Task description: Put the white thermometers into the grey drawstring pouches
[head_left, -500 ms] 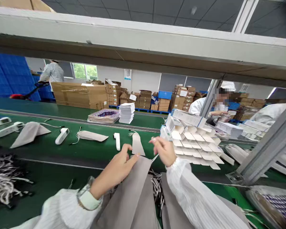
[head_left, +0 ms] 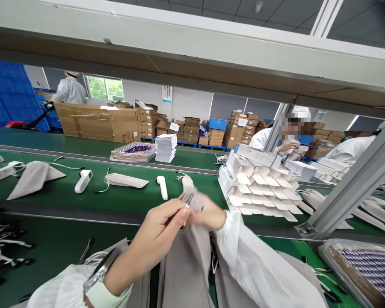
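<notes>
A grey fabric drawstring pouch [head_left: 197, 244] stands up between my hands, its upper end bunched and smeared by motion. My left hand [head_left: 162, 229] is closed, thumb and forefinger pinched together at the pouch's gathered edge. On the other side, my right hand [head_left: 213, 212] is wrapped round the bunched cloth, blurred, with its fingers mostly hidden behind it. More flat grey pouches [head_left: 176, 273] lie beneath both hands. Just beyond my hands on the green belt are a white handheld thermometer-like device [head_left: 162, 187] and a filled-looking pouch [head_left: 188, 183], partly covered.
Open white cartons [head_left: 258, 184] are stacked at right beside a metal post [head_left: 349, 182]. Batteries fill a wrapped tray [head_left: 368, 265]. More devices [head_left: 83, 181] and pouches [head_left: 128, 180] lie left on the belt. A shelf beam [head_left: 192, 47] crosses overhead. Co-workers [head_left: 290, 137] are beyond.
My right hand has come left and down from the drawstring to the pouch. The pouch's flat upper end is now bunched and raised between both hands. The view has shifted slightly.
</notes>
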### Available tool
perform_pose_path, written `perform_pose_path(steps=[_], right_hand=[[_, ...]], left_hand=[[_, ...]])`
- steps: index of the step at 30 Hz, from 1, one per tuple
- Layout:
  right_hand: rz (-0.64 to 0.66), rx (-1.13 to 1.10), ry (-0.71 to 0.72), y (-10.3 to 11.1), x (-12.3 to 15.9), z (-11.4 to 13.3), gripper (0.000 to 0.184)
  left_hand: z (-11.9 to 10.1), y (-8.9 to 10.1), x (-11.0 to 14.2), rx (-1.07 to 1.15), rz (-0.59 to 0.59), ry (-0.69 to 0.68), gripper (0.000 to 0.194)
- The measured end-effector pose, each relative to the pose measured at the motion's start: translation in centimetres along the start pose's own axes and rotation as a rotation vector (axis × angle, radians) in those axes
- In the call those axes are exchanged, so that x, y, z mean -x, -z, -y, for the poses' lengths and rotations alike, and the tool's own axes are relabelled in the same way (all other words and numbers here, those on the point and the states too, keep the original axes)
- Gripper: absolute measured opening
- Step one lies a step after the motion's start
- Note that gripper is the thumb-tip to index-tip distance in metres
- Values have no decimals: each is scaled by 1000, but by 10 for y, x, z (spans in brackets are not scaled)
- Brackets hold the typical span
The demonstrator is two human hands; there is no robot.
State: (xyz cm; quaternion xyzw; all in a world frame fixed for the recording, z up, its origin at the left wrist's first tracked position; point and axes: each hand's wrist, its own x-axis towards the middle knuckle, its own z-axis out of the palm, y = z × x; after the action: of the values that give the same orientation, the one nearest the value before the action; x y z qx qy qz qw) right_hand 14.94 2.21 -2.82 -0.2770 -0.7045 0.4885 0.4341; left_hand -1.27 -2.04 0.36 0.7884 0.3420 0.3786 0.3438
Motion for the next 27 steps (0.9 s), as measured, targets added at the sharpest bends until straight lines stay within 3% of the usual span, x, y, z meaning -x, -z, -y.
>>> perform_pose_path(steps=[3, 4, 5, 6, 8, 11, 15, 19, 21, 24, 27], right_hand=[[-822, 353, -84, 50, 1, -11, 52], [-976, 522, -181, 66, 3, -18, 57], [-1038, 683, -313, 80, 5, -27, 61], [-1021, 839, -458, 89, 8, -37, 65], [-838, 1070, -712, 98, 14, -59, 66], [-653, 1225, -853, 94, 20, -79, 58], [-616, 1330, -735, 76, 14, -74, 54], [-281, 1168, -438, 37, -14, -70, 43], [-170, 1111, -395, 15, -33, -78, 42], [-226, 1088, -421, -4, -61, -97, 45], [-345, 987, -458, 1, -82, -111, 43]], left_hand=[[19, -5, -4, -229, 192, -74, 18], [29, -10, -4, -297, 255, -72, 26], [39, -16, -4, -371, 303, -58, 31], [50, -22, -4, -442, 325, -31, 27], [69, -34, -3, -506, 330, -1, 22], [81, -46, 1, -556, 249, -84, 20], [80, -49, 5, -762, 136, -182, 10], [76, -51, 6, -903, 131, -212, 3], [75, -53, 6, -920, 129, -210, 4], [73, -52, 7, -946, 146, -198, 7], [69, -44, 6, -962, 199, -194, 7]])
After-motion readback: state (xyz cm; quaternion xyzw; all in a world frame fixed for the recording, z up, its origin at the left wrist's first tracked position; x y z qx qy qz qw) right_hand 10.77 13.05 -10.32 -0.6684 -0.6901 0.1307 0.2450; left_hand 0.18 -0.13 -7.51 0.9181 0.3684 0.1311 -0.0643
